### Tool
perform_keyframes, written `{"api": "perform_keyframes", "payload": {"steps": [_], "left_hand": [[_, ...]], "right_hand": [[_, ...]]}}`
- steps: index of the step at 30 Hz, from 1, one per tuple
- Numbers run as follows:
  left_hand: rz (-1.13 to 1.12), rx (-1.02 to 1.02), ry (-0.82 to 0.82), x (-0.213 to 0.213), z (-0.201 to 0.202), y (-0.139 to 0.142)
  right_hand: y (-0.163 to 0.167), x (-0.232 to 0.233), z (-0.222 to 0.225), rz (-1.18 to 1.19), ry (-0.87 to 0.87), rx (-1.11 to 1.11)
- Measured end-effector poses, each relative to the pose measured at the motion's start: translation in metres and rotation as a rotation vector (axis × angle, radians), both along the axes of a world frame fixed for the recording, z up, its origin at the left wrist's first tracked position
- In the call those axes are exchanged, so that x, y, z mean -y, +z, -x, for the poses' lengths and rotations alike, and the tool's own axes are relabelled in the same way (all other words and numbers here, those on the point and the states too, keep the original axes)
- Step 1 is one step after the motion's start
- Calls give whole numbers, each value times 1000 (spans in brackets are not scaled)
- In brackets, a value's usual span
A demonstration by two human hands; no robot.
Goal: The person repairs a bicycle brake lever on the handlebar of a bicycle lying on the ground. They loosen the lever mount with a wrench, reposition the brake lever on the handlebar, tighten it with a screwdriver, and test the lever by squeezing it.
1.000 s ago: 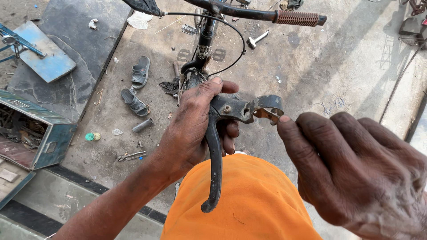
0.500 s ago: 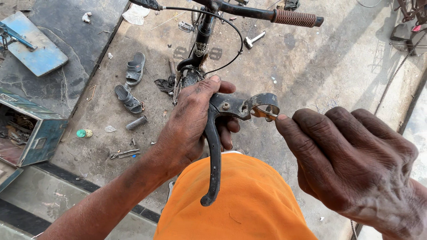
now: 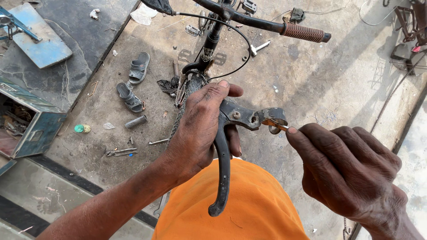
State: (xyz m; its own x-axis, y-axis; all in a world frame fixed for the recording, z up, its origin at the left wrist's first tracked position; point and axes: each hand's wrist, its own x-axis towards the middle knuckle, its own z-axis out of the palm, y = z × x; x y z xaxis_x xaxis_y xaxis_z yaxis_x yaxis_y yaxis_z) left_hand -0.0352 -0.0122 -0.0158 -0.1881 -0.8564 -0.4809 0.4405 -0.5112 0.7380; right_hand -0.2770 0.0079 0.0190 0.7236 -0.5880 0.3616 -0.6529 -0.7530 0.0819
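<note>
Concrete floor (image 3: 320, 89) littered with sandals (image 3: 133, 82) and tools, bicycle handlebar (image 3: 267, 24) beyond the fingers | black brake lever (image 3: 224, 146) is gripped in the clenched left hand (image 3: 200, 133), blade hanging below the fingers | small rusty bolt (image 3: 275, 125) is pinched by the right hand (image 3: 347, 169) fingertips at the lever's clamp.

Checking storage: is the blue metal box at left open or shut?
Open. The blue metal box shows its dark, cluttered inside; no lid covers it.
</note>
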Motion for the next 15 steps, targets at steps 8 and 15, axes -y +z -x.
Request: {"api": "perform_keyframes", "payload": {"steps": [8, 15], "left_hand": [[462, 319, -79, -4, -5, 4], [78, 217, 39, 5, 2, 9]], "right_hand": [[-11, -1, -5, -88, -39, 149], [-24, 0, -7, -64, -52, 246]]}}
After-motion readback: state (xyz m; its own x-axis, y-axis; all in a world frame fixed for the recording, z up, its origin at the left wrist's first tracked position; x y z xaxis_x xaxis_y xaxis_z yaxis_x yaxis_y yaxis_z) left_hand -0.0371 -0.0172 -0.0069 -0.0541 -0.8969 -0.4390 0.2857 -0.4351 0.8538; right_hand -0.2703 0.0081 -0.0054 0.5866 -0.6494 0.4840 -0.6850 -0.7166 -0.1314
